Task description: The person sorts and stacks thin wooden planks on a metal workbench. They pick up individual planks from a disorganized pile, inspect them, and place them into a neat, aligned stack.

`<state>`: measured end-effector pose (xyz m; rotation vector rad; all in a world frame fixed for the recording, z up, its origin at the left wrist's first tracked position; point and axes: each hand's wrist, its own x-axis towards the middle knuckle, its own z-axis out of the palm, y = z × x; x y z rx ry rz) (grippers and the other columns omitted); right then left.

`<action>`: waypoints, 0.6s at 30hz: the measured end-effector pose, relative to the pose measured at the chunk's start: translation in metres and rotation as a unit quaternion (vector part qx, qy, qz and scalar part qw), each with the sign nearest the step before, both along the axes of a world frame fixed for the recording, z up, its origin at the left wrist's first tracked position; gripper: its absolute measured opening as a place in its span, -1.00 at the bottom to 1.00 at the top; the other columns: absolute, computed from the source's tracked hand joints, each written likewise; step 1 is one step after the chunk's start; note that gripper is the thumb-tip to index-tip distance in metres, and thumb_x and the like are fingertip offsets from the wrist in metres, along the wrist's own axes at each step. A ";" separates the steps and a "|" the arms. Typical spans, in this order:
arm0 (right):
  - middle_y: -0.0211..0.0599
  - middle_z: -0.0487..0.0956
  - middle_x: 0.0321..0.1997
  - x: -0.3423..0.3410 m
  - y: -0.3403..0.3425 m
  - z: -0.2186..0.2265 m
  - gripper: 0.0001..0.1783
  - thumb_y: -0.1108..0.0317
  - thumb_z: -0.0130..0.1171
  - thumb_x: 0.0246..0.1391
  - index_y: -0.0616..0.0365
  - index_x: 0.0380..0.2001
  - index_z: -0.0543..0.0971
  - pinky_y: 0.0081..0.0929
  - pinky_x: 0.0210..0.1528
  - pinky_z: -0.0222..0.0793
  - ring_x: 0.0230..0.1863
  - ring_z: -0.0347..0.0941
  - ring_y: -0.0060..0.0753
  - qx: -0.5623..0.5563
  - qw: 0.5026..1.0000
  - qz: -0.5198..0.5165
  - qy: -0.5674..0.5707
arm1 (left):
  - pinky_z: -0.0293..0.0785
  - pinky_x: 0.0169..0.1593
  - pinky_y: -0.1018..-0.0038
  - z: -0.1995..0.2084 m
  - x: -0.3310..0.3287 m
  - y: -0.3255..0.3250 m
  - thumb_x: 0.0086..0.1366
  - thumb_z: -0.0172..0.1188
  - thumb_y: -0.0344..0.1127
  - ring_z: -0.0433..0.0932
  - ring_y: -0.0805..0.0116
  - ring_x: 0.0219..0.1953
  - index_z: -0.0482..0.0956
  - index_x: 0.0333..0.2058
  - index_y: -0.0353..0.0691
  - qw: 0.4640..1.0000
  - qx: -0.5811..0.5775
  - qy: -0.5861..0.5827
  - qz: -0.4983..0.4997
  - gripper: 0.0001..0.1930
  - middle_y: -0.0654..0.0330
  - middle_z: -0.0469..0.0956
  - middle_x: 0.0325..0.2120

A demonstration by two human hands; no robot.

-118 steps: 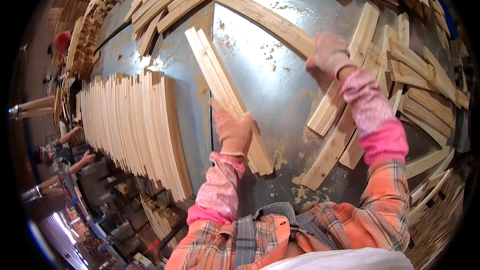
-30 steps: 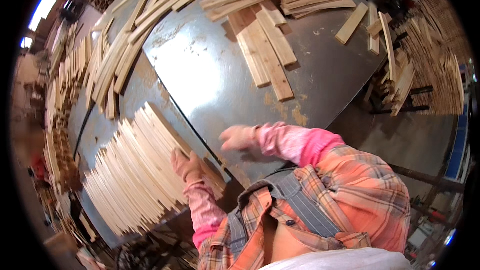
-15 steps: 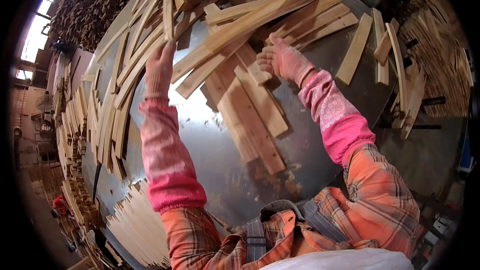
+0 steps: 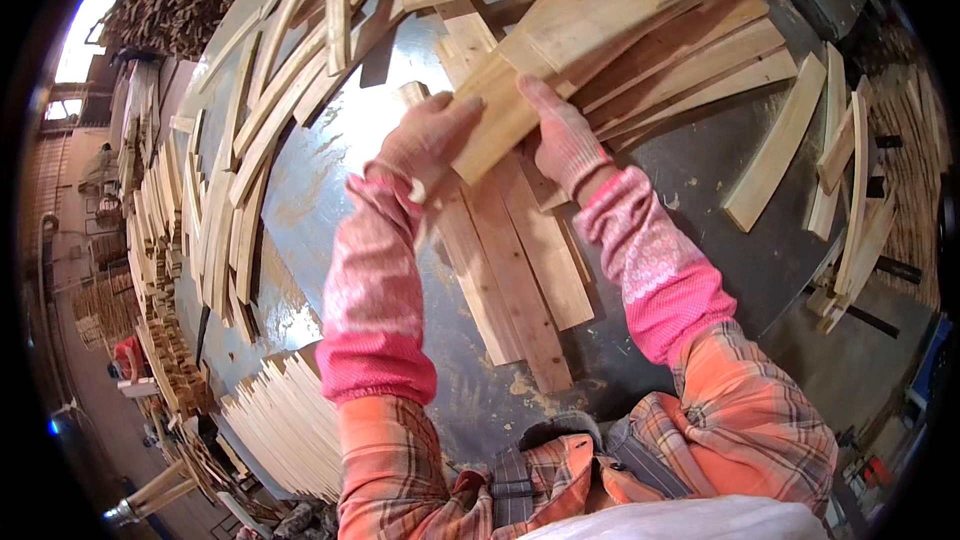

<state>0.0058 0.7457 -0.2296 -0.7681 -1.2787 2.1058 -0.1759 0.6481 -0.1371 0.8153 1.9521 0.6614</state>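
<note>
A long pale wooden board (image 4: 600, 25) slants from between my hands up to the far right, seemingly one of several overlapping pieces. My left hand (image 4: 425, 140), in a light work glove, grips its near end from the left side. On the opposite edge, my right hand (image 4: 565, 135) has its thumb on top, the fingers mostly hidden beneath. Below the held board, several flat wooden slats (image 4: 510, 270) lie roughly lengthwise toward me on the metal tabletop (image 4: 345, 210). More slats (image 4: 700, 70) fan out under its far part.
Curved wooden pieces (image 4: 290, 90) pile along the table's left side. One curved slat (image 4: 775, 145) lies at the right, near others overhanging the edge. A row of thin pale slats (image 4: 285, 425) stands at the near left. A large wood stack (image 4: 185, 0) rises at the far left.
My left hand has come right and nearer, off the curved pieces, onto the board's near end. My right hand now grips the board's other edge. The board has shifted right.
</note>
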 end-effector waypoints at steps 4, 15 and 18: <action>0.00 0.52 0.29 0.039 -0.041 -0.006 -0.20 0.84 0.13 -0.10 0.11 0.28 0.47 -0.30 0.43 0.32 0.34 0.42 0.04 0.394 0.898 0.058 -0.188 | 0.52 0.03 0.49 -0.021 0.038 -0.074 0.34 0.32 0.10 0.59 0.38 -0.05 0.53 0.18 -0.35 0.995 0.059 -0.048 0.071 -0.34 0.07 0.67 -0.10; -0.13 0.59 0.12 0.129 -0.167 0.067 -0.44 0.18 0.21 0.29 0.29 0.23 0.44 -0.23 0.22 0.54 0.10 0.58 -0.22 -0.256 0.951 0.157 -0.069 | 0.59 0.17 0.28 -0.016 0.208 -0.255 0.24 0.39 -0.32 0.62 0.23 0.08 0.39 0.24 -0.35 0.870 0.219 -0.364 0.251 -0.37 0.03 0.61 0.03; -0.09 0.57 0.16 0.144 -0.226 0.063 -0.43 0.21 0.23 0.24 0.30 0.23 0.43 -0.15 0.27 0.51 0.14 0.56 -0.14 -0.277 0.949 0.151 -0.028 | 0.59 0.11 0.31 -0.012 0.239 -0.310 0.18 0.40 -0.33 0.64 0.28 0.05 0.38 0.29 -0.19 0.925 0.190 -0.184 0.273 -0.31 0.14 0.64 0.03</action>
